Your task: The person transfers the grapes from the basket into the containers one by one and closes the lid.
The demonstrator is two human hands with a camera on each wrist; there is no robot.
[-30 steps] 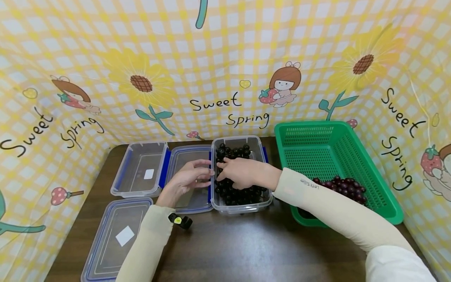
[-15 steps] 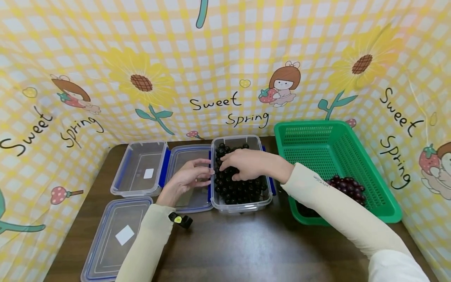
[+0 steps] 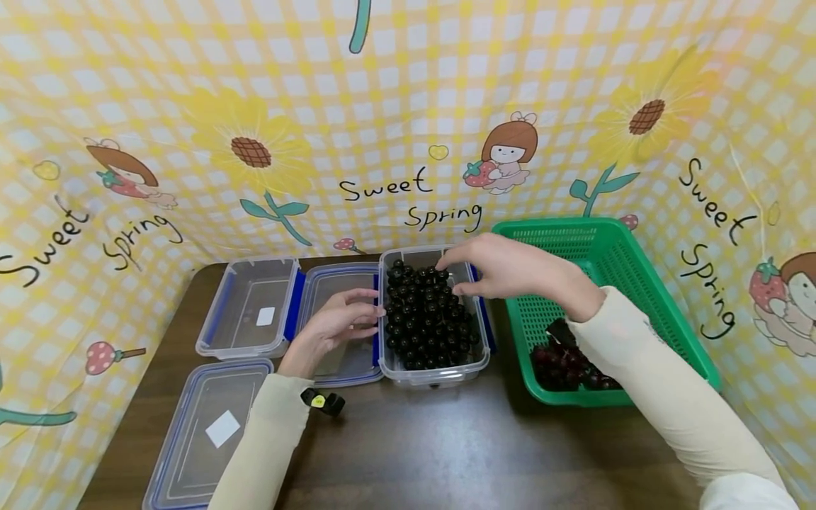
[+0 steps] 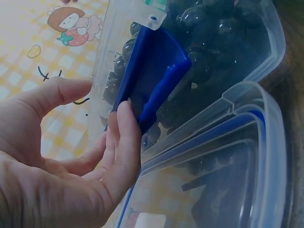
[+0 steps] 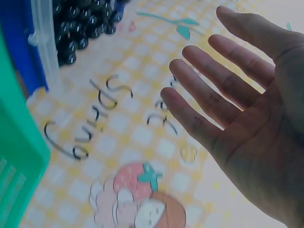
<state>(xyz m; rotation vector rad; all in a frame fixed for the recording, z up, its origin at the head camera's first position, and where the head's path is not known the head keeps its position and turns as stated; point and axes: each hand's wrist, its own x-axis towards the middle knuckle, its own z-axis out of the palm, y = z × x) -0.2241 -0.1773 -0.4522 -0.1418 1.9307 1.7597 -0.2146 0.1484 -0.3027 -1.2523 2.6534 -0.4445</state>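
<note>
A clear plastic container [image 3: 440,375] holds a heaped bunch of black grapes [image 3: 427,319]. My left hand [image 3: 334,322] rests its fingertips against the blue side latch [image 4: 156,71], and in the left wrist view the latch hangs folded out. Its thumb lies near the container wall. Above the container's right rim hovers my right hand [image 3: 516,265], thumb and fingers spread with nothing between them; its palm [image 5: 261,128] shows bare in the right wrist view. Reddish-purple grapes [image 3: 567,368] lie in the green basket [image 3: 695,354], partly hidden by the right sleeve.
To the left stand another clear container [image 3: 248,304] with blue latches and no fruit visible. A clear lid [image 3: 344,361] lies between the two containers, another lid [image 3: 191,453] nearer the front left. The wooden table [image 3: 408,453] meets a yellow checked cloth wall [image 3: 357,127].
My right hand has lifted off the black grapes and moved right and up toward the container's rim, uncovering the grapes. The left hand stays at the latch.
</note>
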